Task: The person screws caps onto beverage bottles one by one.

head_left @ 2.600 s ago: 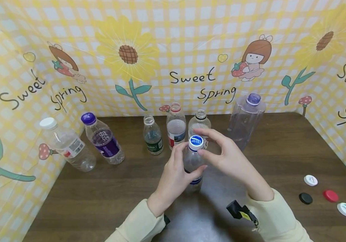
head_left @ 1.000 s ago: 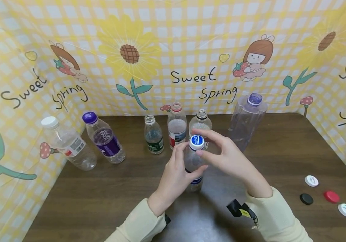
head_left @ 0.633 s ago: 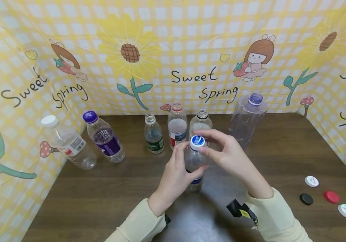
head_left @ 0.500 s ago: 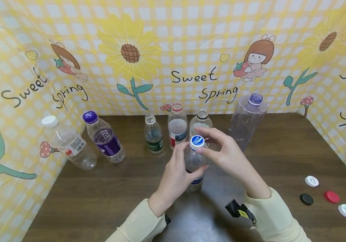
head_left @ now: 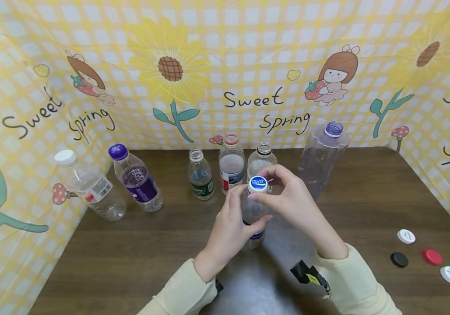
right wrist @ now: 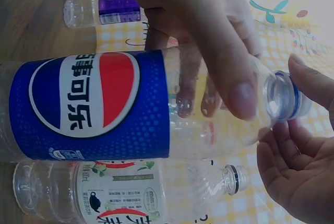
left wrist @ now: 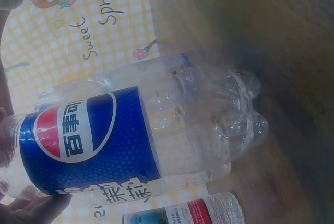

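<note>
A clear plastic bottle point(head_left: 253, 212) with a blue label point(right wrist: 88, 106) stands upright in front of me on the table. My left hand point(head_left: 223, 232) grips its upper body, thumb on the near side and fingers around the far side. On its mouth sits a white cap point(head_left: 258, 184) with a blue top. My right hand point(head_left: 297, 205) pinches this cap between thumb and fingers. In the right wrist view the cap point(right wrist: 300, 96) is at the bottle's neck, with the thumb above it and curled fingers below.
Behind stand uncapped bottles: a small green-labelled one point(head_left: 201, 181), a red-rimmed one point(head_left: 231, 168), a black-ringed one point(head_left: 262, 162) and a large purplish one point(head_left: 323, 157). White-capped point(head_left: 91, 188) and purple-capped point(head_left: 136, 183) bottles stand left. Loose white point(head_left: 406, 236), black point(head_left: 399, 259) and red point(head_left: 432, 257) caps lie right.
The lettering on the cap has turned, and my right thumb has shifted left across the cap's near side. My right wrist has moved slightly left. My left hand keeps its grip on the bottle.
</note>
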Demonstrator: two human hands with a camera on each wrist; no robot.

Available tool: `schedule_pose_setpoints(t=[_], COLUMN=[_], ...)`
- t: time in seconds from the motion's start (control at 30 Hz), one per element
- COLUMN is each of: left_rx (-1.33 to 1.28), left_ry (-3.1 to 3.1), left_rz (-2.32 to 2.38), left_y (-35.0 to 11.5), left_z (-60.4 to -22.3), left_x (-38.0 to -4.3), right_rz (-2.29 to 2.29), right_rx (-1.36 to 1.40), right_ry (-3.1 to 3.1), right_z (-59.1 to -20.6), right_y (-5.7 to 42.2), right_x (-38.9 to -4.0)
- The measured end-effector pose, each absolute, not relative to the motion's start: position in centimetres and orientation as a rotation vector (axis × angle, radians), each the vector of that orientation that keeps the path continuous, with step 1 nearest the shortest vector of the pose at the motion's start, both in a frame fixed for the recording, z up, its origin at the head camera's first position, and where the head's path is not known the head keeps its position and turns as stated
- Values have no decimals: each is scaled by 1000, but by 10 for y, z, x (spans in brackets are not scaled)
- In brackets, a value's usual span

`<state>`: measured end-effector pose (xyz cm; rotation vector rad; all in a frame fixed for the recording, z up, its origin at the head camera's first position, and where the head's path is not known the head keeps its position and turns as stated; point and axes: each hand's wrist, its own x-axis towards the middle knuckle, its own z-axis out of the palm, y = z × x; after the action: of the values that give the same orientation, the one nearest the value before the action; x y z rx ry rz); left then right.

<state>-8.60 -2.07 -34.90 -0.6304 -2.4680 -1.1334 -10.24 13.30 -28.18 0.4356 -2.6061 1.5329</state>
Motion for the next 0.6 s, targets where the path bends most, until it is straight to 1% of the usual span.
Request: schedule_pose_setpoints(t=[0.13,0.43,0.6], left_rx=[-630,-642,-642], left_ry=[-2471,-2448,-2465], left_rz=[-1140,-1124,-1142], left_y=[-21,-21,-20], left_z=[-349,-350,-349], left_x=[-86,-86,-87], right_rz=[1500,1543,1526], right_rx=[482,802,796], right_ry=[-2599,-2507,-2524], right_z=[-284,-283,-280], right_y=[132,142,146], right_x=[-102,-100,-99])
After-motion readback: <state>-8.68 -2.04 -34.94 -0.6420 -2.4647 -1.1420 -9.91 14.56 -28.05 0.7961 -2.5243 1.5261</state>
